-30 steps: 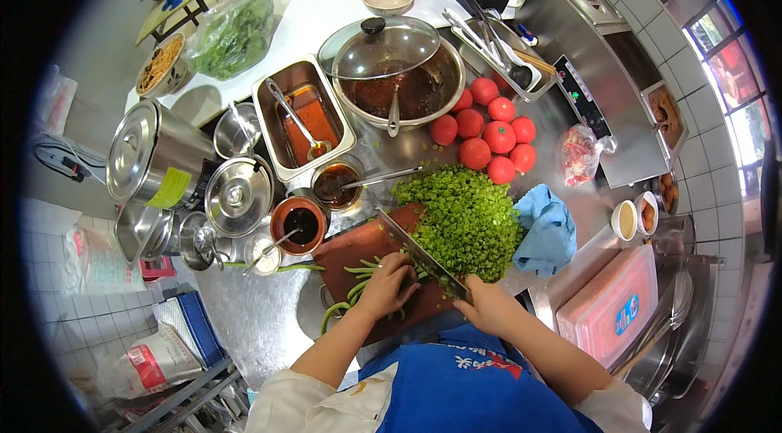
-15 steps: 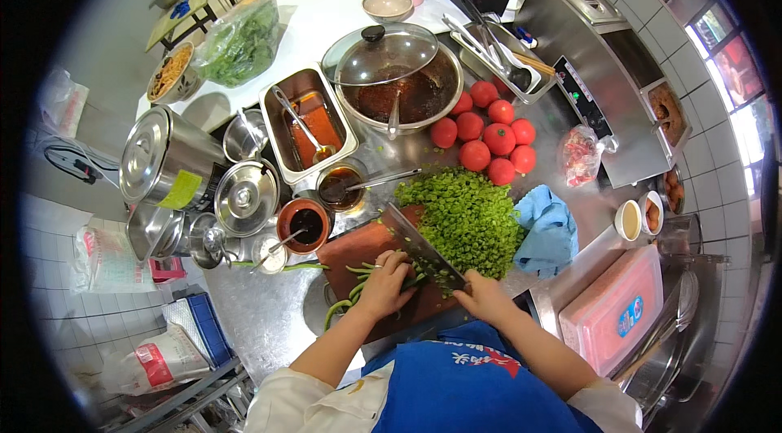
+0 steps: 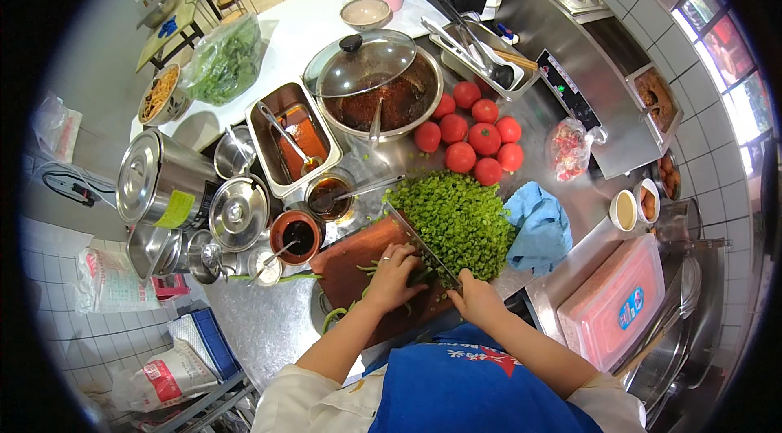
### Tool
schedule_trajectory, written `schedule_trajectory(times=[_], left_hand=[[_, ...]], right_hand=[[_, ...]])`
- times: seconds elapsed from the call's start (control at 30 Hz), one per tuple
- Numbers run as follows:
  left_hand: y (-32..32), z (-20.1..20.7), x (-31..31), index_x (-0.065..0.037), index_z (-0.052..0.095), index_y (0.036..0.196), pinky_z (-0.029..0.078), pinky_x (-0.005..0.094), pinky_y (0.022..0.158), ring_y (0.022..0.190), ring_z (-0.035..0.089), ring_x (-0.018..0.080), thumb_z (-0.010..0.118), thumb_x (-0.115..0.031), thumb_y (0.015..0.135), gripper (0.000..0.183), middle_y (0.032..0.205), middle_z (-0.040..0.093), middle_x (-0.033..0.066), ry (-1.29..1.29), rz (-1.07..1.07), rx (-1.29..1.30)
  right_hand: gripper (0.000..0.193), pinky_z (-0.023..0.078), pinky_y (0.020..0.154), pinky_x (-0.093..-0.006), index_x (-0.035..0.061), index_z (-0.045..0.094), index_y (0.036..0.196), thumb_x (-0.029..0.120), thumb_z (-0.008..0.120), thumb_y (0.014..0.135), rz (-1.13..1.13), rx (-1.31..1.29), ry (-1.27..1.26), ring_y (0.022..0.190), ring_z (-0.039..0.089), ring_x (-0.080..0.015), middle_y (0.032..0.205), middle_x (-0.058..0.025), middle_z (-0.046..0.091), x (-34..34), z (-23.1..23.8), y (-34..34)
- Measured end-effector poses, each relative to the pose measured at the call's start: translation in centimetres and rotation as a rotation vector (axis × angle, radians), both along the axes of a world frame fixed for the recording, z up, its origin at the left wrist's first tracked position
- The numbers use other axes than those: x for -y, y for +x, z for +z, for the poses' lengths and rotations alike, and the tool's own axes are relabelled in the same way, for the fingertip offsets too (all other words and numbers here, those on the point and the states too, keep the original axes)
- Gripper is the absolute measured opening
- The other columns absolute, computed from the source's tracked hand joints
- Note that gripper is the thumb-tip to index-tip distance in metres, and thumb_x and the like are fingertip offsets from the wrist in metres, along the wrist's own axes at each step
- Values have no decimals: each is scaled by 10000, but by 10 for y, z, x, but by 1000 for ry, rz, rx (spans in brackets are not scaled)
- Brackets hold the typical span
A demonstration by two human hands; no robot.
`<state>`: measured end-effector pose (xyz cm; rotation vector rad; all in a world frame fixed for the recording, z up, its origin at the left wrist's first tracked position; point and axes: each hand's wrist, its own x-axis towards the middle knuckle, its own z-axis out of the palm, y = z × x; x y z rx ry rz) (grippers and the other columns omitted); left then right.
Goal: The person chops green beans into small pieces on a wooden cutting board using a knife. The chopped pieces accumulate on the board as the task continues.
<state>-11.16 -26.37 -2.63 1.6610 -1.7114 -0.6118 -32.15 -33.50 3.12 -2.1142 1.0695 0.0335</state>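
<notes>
My right hand (image 3: 478, 299) is closed round the handle of a kitchen knife (image 3: 425, 246), whose broad blade slants up and left over the cutting board. Curled beside the blade, my left hand (image 3: 397, 278) presses thin green stalks (image 3: 357, 303) against the reddish-brown cutting board (image 3: 346, 258); their exact kind is unclear. Some stalk ends stick out left of that hand, and the part under its fingers is hidden. Just beyond the knife lies a big heap of chopped green pieces (image 3: 456, 217), spilling past the board's far edge.
Tomatoes (image 3: 484, 138) and a blue cloth (image 3: 539, 225) lie beyond and right of the heap. A lidded sauce pan (image 3: 379, 111), a steel tray of red oil (image 3: 301, 140) and small sauce bowls (image 3: 296, 237) stand behind the board. At right sits a pink-filled plastic box (image 3: 611, 303).
The whole view has shifted slightly, so most things sit further left. The knife blade now shows narrower, more edge-on, and my left hand stays close beside it on the stalks.
</notes>
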Motion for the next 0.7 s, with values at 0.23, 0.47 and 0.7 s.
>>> schedule_trajectory(times=[0.23,0.47,0.7], left_hand=[[1,5,-14,-59,540,1075,382,441,1046,1246,418,387,868,-201,609,587,1324,438,164,145,73,-45],[-6,8,-12,-50,474,1189,388,448,1039,1244,411,400,871,-215,612,719,1328,411,184,133,71,-33],[1,1,-10,-82,586,981,400,476,1000,1193,438,399,788,-154,673,375,1266,454,159,9,-50,54]], right_hand=[[320,495,623,-520,7,428,955,233,640,874,2,9,-31,705,624,-442,715,-248,620,-4,-5,-2],[314,492,634,-515,14,432,963,230,641,873,-11,0,-2,729,620,-449,724,-245,620,-2,-3,0],[312,490,650,-520,19,435,977,236,635,876,-13,-29,12,749,623,-454,753,-256,628,-1,0,0]])
